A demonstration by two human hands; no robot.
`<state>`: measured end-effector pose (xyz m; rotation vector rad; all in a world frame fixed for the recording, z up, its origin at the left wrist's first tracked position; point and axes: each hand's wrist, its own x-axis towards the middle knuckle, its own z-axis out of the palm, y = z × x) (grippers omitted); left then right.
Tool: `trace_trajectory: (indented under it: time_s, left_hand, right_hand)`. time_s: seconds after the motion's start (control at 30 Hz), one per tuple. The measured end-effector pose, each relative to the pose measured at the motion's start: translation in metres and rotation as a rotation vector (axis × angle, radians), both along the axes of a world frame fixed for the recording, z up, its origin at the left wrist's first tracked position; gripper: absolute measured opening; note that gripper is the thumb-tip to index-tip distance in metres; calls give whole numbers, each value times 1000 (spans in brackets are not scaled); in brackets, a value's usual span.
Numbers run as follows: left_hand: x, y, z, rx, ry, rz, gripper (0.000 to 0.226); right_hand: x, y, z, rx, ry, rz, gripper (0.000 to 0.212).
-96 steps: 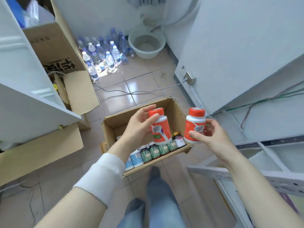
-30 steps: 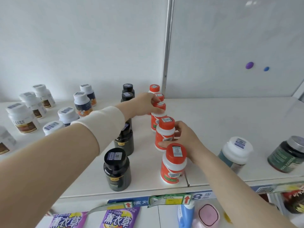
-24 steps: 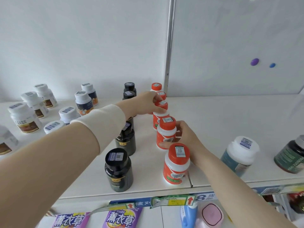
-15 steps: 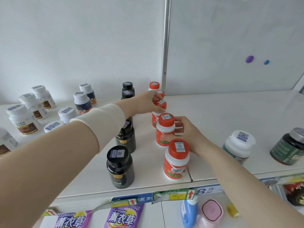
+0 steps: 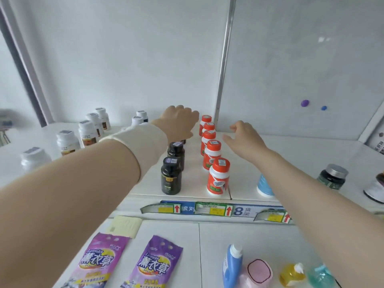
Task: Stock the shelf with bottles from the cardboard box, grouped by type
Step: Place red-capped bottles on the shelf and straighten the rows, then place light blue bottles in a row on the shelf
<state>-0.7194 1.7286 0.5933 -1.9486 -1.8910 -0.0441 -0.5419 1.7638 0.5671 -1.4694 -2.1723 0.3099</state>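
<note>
Orange-capped bottles [image 5: 218,177]: five stood upright on the shelf [image 5: 301,159], caps up, long axes vertical. Their single row ran from the front edge straight back to the wall.
Right hand [image 5: 245,138]: hung just right of the row, fingers loose and spread, holding nothing.
Left hand [image 5: 178,123]: hung over the black bottles [image 5: 171,177], left of the row. Its fingers bent away out of sight, so I could not tell its grip.

Glossy plastic orange bottles [image 5: 218,177] stand on a smooth matt shelf [image 5: 291,154].
</note>
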Motion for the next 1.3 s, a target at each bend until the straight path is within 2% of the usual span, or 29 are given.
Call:
trace_trajectory:
  time_s: [0.07,0.17,0.3,0.4,0.63,0.8,0.97,1.2,1.3]
  left_hand:
    - [-2,-35,-3,33,130,49,39]
    - [-14,-90,-4,45,196,119,38]
    - [-51,-163,-5,31,240,270,33]
    - [-91,-224,-5,-4,239,391,38]
    - [-227,-383,-30,-90,202,626,40]
    - [-345,-522,-89,-205,109,838,39]
    - [-429,-627,-163,-311,-83,1029,39]
    - [-521,-684,-290,-452,-368,1188,44]
    - [-552,-694,-351,-483,-523,1263,37]
  right_hand:
    - [-7,-24,0,105,-156,23,47]
    - [-26,-64,-2,211,-285,100,44]
    - [-75,-119,-5,227,-302,251,45]
    - [-126,-164,-5,254,-313,375,42]
    - [-288,-288,-26,338,-357,718,43]
    - [-425,-383,-73,354,-462,957,46]
    - [-533,-461,-142,291,-561,1143,46]
    - [-657,-513,-267,167,-752,1345,44]
    - [-707,-528,-326,91,-851,1450,43]
